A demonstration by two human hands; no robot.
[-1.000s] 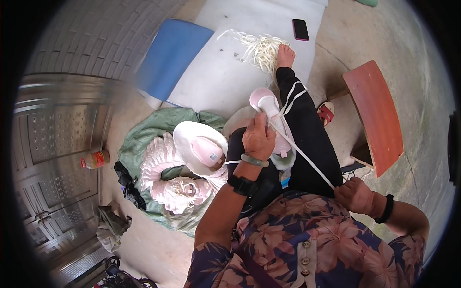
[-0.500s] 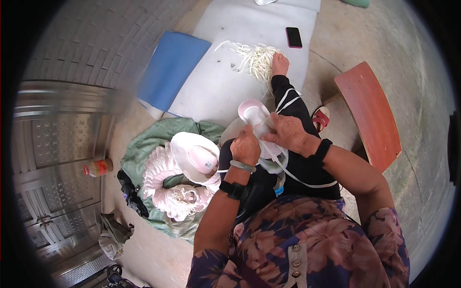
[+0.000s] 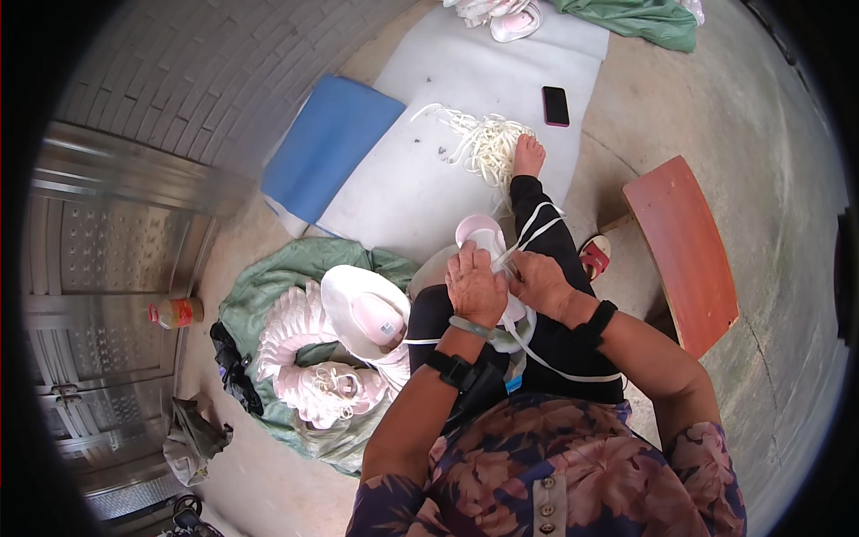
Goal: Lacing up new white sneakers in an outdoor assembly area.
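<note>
While the shoe (image 3: 480,231) sits right of the green cloth (image 3: 284,262), the left hand (image 3: 477,285) covers part of it, grip unclear; the right hand's (image 3: 541,285) fingers pinch the lace (image 3: 535,234).

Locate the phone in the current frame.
In the head view, the phone lies on the pale mat, right of centre, above and right of the lace pile.
</note>
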